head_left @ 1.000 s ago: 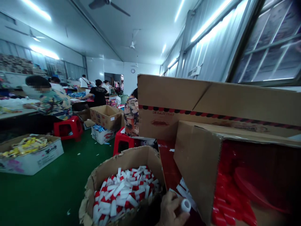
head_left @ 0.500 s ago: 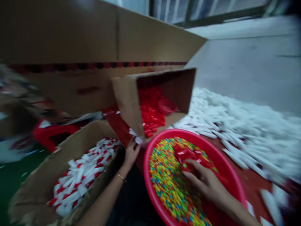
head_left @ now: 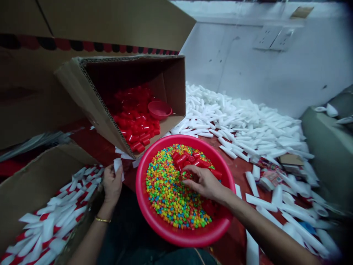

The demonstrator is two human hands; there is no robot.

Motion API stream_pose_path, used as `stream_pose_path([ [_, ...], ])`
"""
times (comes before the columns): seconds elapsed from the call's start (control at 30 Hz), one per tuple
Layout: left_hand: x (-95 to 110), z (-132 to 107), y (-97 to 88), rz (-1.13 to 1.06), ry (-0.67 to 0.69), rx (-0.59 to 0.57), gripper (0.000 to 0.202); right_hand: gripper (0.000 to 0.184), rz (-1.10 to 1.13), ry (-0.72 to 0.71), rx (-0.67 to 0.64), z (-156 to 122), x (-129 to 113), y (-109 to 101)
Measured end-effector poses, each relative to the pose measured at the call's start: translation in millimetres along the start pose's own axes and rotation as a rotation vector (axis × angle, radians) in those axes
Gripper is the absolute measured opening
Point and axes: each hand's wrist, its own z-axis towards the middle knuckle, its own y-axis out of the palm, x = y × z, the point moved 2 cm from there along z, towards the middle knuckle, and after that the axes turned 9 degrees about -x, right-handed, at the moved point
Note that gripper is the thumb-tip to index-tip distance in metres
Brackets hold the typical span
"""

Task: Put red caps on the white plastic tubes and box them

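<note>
My left hand point(head_left: 112, 184) pinches a small white slip point(head_left: 118, 168), paper-like, beside the open mouth of a cardboard box. My right hand point(head_left: 202, 182) is over a red basin point(head_left: 140, 176), its thumb and fingers curled around a red cap point(head_left: 184, 176) that is mostly hidden by them. Many small multicoloured candy-like pieces point(head_left: 168, 198) fill much of the basin. Several loose red caps point(head_left: 190, 159) lie on top of them, just behind my right fingers.
The tipped cardboard box point(head_left: 91, 99) holds red caps point(head_left: 135, 117) and a small red bowl point(head_left: 160, 109). At left, another carton point(head_left: 41, 162) contains white tubes with red ends point(head_left: 55, 221). White tubes point(head_left: 237, 117) are heaped along the wall and scattered at right.
The view has swung right and down. My left hand has drawn back from the box's edge and now holds up the white slip. My right hand stays over the basin.
</note>
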Motion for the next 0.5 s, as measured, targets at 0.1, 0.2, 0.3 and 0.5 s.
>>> stream_pose_path([
  [0.1, 7, -6, 2.4, -0.027, -0.054, -0.07, 0.049, 0.032, -0.362, 0.062, -0.026, -3, -8, -2],
  [0.2, 20, -19, 1.6, -0.03, -0.078, -0.132, 0.051, 0.024, -0.659, 0.095, -0.146, 0, -17, 1],
  [0.3, 37, -31, -2.1, -0.001, -0.062, -0.191, 0.056, 0.02, -0.731, 0.098, -0.266, 9, -22, 7],
  [0.5, 86, -49, -13.3, 0.261, 0.208, -0.345, 0.042, 0.028, -0.409, 0.047, -0.211, 20, -15, 7],
])
